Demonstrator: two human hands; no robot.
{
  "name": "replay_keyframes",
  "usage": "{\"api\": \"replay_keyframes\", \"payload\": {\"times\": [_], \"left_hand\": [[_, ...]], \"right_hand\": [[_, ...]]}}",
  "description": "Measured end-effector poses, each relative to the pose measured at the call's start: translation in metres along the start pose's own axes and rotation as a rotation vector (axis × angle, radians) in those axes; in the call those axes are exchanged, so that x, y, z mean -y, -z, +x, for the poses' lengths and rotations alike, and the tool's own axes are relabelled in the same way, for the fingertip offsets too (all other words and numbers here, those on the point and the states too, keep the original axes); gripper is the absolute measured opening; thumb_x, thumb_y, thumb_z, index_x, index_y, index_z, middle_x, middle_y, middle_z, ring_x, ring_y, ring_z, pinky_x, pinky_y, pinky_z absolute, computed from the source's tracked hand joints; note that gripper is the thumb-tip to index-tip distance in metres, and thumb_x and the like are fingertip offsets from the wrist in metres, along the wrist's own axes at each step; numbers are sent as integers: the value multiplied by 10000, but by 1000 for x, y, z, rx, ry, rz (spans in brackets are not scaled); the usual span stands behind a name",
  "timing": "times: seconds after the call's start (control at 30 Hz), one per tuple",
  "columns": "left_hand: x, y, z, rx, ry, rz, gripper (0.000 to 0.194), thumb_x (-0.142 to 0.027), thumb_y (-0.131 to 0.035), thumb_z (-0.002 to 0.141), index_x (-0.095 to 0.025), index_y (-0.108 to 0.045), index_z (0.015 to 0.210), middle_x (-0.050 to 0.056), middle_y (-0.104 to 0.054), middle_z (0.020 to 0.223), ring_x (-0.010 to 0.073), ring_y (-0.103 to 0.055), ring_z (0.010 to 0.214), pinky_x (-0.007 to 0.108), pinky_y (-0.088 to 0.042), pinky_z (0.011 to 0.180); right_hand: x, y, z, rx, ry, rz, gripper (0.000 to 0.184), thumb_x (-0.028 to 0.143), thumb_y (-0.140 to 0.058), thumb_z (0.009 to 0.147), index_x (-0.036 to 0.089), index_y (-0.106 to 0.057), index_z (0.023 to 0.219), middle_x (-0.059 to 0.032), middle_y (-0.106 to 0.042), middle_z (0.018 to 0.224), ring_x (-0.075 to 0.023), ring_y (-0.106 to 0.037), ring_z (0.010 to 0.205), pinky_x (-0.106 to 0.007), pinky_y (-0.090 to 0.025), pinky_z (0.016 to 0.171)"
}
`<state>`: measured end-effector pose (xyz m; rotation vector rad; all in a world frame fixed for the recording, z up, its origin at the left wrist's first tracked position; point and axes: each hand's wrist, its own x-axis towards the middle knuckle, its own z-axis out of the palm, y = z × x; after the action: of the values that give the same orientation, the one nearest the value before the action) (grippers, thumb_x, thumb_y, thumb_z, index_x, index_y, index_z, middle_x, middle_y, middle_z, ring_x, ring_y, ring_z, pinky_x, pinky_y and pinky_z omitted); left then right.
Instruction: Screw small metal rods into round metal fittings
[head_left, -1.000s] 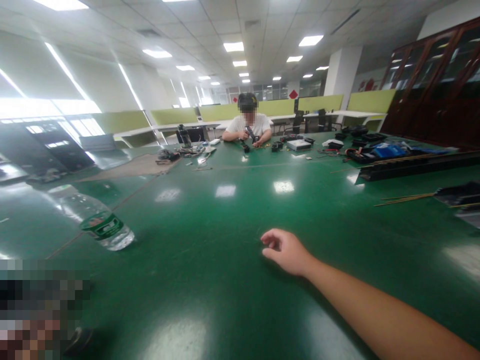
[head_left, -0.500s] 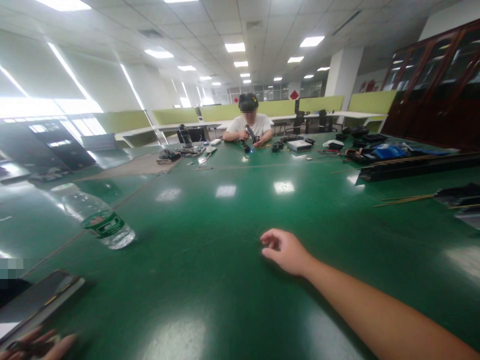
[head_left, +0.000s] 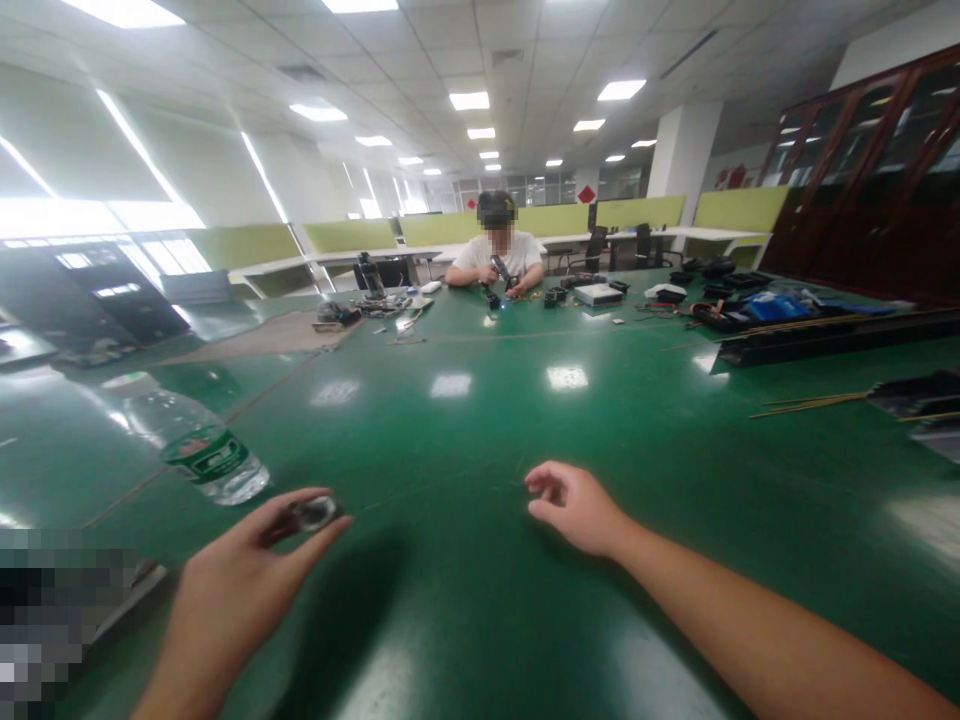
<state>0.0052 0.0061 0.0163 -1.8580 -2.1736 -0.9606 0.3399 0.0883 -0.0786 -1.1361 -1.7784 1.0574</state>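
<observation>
One small ring-like object (head_left: 316, 513) is in the left hand (head_left: 232, 585), its grip clamped on it above the green surface (head_left: 450, 560), not set down; the right hand (head_left: 583, 512) is loosely curled, fingertips apart, visibly holding nothing; a labelled water bottle (head_left: 214, 455) is near the left.

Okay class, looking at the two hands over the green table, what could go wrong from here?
The left hand pinches a small round object between thumb and fingers; it could slip and perhaps roll on the glossy table. The water bottle is just beyond that hand, so a careless sweep might knock it. The right hand is curled but away from the object, so it may be too far to catch a drop.
</observation>
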Motion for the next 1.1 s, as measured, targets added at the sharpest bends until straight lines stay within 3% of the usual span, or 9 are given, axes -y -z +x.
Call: {"api": "replay_keyframes", "payload": {"times": [0.1,0.23,0.33,0.4,0.67,0.97,1.1], "left_hand": [[-50,-43,20,229,-64,-208,372,-458,-733,717,-206,-705,989,22,-751,873,218,-705,780,334,-576,775],[-108,-102,26,403,-148,-398,277,-295,-713,714,-189,-705,969,37,-745,896,212,-700,805,321,-563,774],[-118,-133,18,402,-174,-501,236,-241,-705,725,-196,-689,956,21,-734,899,194,-689,807,310,-552,766],[-114,-144,12,408,-202,-557,252,-226,-714,726,-198,-683,974,25,-731,934,192,-683,847,313,-547,788],[-109,-148,4,586,-243,-767,258,-174,-698,763,-203,-640,1012,26,-730,1037,171,-698,911,280,-543,818],[-109,-147,5,590,-292,-699,220,-163,-688,768,-205,-647,980,-2,-718,942,152,-670,835,250,-501,761],[-111,-145,6,596,-255,-692,247,-189,-726,751,-216,-657,987,-18,-711,905,148,-655,811,232,-466,718]], "right_hand": [[-2,-2,1,-16,3,53,303,154,-663,748,174,-653,1051,-33,-684,927,-133,-609,744,-273,-504,719],[-5,-3,3,-56,-14,113,403,126,-653,736,189,-592,1129,-20,-661,932,-115,-598,701,-250,-501,676],[-7,-4,4,-79,-27,134,443,127,-642,742,197,-552,1170,-14,-649,926,-112,-595,689,-242,-497,655],[-8,-5,4,-76,-23,139,443,122,-633,745,201,-543,1172,-10,-643,920,-110,-593,681,-240,-495,653],[-8,-6,0,-38,14,94,425,111,-614,773,226,-563,1179,-7,-646,933,-115,-598,702,-243,-486,664],[1,-4,-3,-28,-10,87,374,135,-631,799,223,-579,1159,6,-641,889,-115,-584,694,-239,-471,652],[3,-4,-4,-28,-5,70,336,167,-636,820,222,-586,1147,5,-643,875,-119,-573,688,-243,-463,641]]}}
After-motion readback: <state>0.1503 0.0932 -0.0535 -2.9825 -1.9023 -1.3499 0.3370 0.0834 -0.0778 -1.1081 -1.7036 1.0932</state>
